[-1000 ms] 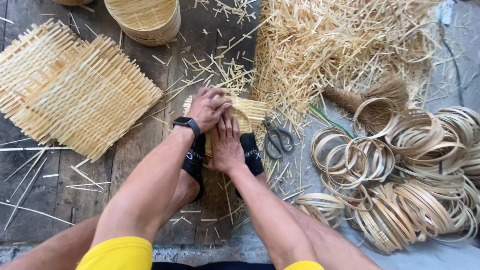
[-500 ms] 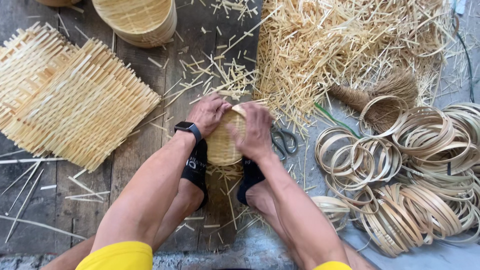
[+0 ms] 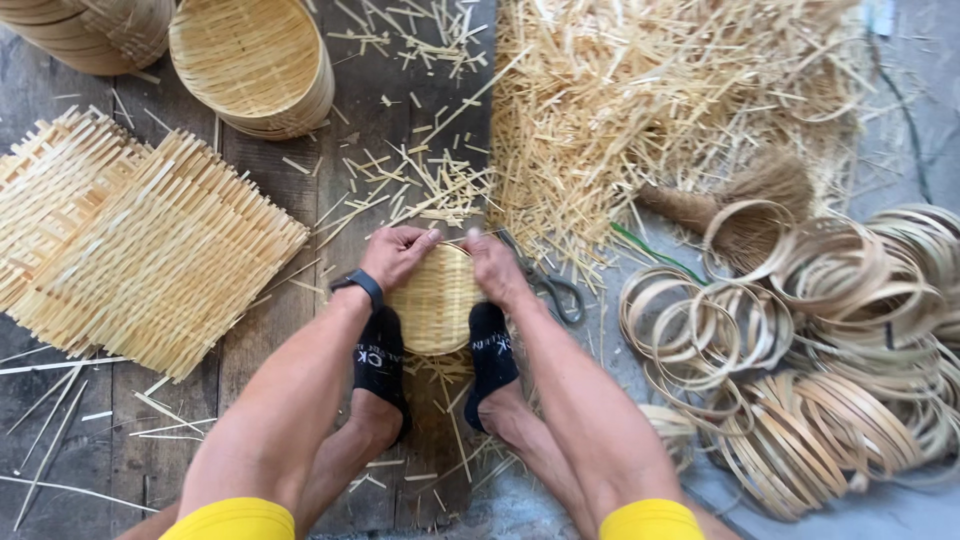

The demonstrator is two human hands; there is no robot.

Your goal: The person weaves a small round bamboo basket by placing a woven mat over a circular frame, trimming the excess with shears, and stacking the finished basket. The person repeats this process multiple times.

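Both hands, left hand and right hand, gripped the woven basket; its lower edge was hidden between socked feet. Earlier it sat higher.

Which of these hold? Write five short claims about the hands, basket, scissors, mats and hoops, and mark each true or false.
1. Both hands, left and right, grip the small woven basket. True.
2. The basket sits between two feet in black socks. True.
3. The scissors lie left of the left hand. False: they lie just right of the right hand.
4. The flat woven mats are stacked on the right. False: they lie on the left.
5. The hoops are piled on the right. True.
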